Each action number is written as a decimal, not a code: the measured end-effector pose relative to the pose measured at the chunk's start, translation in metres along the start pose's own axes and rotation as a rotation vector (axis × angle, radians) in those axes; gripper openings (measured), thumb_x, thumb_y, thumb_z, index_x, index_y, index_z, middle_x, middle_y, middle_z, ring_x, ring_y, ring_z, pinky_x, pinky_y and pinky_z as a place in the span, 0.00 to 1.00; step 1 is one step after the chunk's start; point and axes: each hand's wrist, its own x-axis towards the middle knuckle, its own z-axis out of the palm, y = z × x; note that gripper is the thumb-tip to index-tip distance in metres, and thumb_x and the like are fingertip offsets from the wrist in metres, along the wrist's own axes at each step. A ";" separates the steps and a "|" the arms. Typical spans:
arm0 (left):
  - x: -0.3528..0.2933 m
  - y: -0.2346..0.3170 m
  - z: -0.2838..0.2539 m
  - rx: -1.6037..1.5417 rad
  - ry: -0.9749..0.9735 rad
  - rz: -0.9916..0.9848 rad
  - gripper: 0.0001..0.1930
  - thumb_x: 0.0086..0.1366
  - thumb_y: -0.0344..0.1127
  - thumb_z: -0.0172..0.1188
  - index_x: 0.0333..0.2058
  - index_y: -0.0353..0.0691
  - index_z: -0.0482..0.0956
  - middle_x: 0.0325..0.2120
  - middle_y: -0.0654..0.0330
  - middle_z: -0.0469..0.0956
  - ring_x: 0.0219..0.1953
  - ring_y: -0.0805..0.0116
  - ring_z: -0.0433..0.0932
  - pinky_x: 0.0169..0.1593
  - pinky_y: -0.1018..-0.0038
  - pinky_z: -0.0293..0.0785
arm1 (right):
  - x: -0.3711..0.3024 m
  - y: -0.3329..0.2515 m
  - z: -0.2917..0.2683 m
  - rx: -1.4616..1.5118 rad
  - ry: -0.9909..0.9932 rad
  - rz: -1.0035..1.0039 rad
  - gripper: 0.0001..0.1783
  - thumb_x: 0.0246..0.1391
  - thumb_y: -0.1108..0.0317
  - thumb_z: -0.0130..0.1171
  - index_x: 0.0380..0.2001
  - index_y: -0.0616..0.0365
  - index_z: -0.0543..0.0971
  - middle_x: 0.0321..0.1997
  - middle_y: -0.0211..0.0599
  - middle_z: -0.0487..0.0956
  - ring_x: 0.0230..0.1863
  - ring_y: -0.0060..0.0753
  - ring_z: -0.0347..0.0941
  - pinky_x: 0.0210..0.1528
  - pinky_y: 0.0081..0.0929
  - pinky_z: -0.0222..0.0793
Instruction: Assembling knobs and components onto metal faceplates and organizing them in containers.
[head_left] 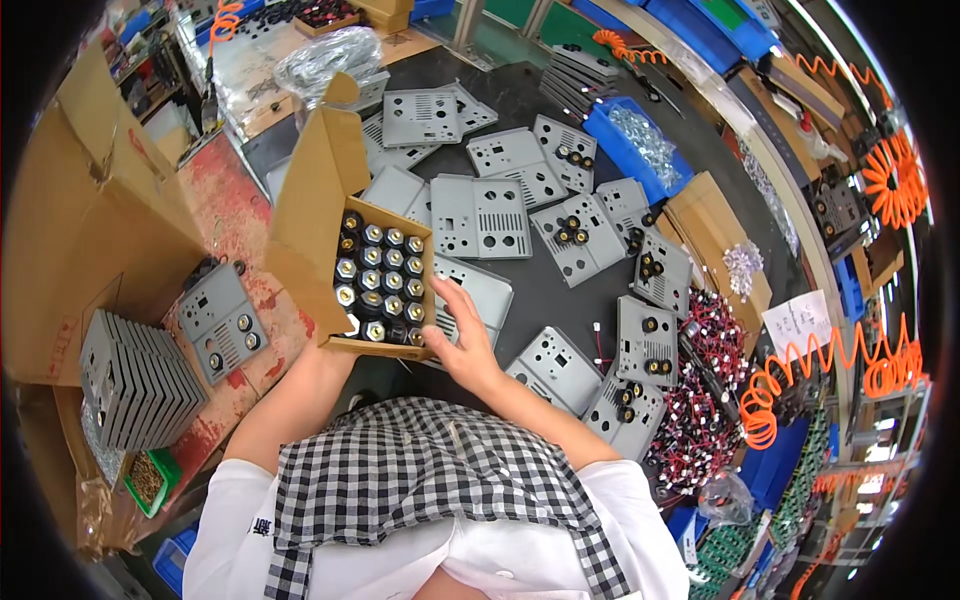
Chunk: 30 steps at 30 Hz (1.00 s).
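Between my hands is an open cardboard box with its flap raised on the left. Rows of black round connectors with shiny hex nuts fill it. My left hand holds the box at its near left corner, with most of the fingers hidden beneath. Against the right side lies my right hand, thumb at the near corner and fingers along the wall. Just beyond it, grey panels with slots and round holes lie on the dark table, several overlapping.
Further panels at the right carry loose black connectors. A blue bin of small parts stands behind them. Red and black wired pieces are heaped at the right. On the left, stacked grey panels stand beside a large carton.
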 end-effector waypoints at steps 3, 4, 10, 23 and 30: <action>0.014 -0.016 -0.015 0.043 0.158 -0.002 0.24 0.66 0.54 0.40 0.52 0.45 0.68 0.50 0.56 0.71 0.51 0.57 0.72 0.53 0.55 0.72 | 0.002 0.014 -0.010 0.069 0.069 0.042 0.33 0.53 0.51 0.54 0.58 0.57 0.64 0.60 0.57 0.62 0.63 0.54 0.56 0.62 0.39 0.52; 0.013 -0.019 -0.015 -0.003 0.166 -0.042 0.25 0.66 0.54 0.41 0.54 0.46 0.66 0.53 0.57 0.68 0.54 0.57 0.69 0.56 0.55 0.69 | 0.004 0.016 -0.016 0.048 0.086 0.038 0.32 0.53 0.51 0.54 0.57 0.58 0.65 0.59 0.57 0.62 0.63 0.54 0.56 0.62 0.39 0.53; 0.003 -0.020 -0.006 0.190 0.120 -0.217 0.24 0.64 0.50 0.45 0.54 0.45 0.66 0.53 0.56 0.68 0.54 0.57 0.69 0.56 0.57 0.68 | 0.026 0.039 -0.025 0.452 0.174 0.227 0.34 0.58 0.55 0.51 0.61 0.60 0.55 0.62 0.49 0.59 0.62 0.43 0.57 0.62 0.34 0.53; -0.100 0.016 -0.014 0.920 -0.033 -0.476 0.24 0.61 0.42 0.55 0.54 0.43 0.66 0.53 0.56 0.68 0.54 0.57 0.69 0.56 0.61 0.67 | 0.017 0.035 -0.012 0.679 0.426 0.436 0.19 0.61 0.64 0.44 0.53 0.59 0.63 0.48 0.39 0.67 0.48 0.27 0.62 0.53 0.24 0.58; -0.107 0.022 -0.004 1.204 0.000 -0.384 0.24 0.59 0.39 0.59 0.54 0.42 0.67 0.52 0.55 0.69 0.53 0.58 0.70 0.56 0.63 0.67 | 0.019 -0.025 -0.029 0.252 0.304 -0.048 0.24 0.59 0.64 0.42 0.56 0.63 0.59 0.50 0.44 0.66 0.52 0.33 0.62 0.57 0.29 0.55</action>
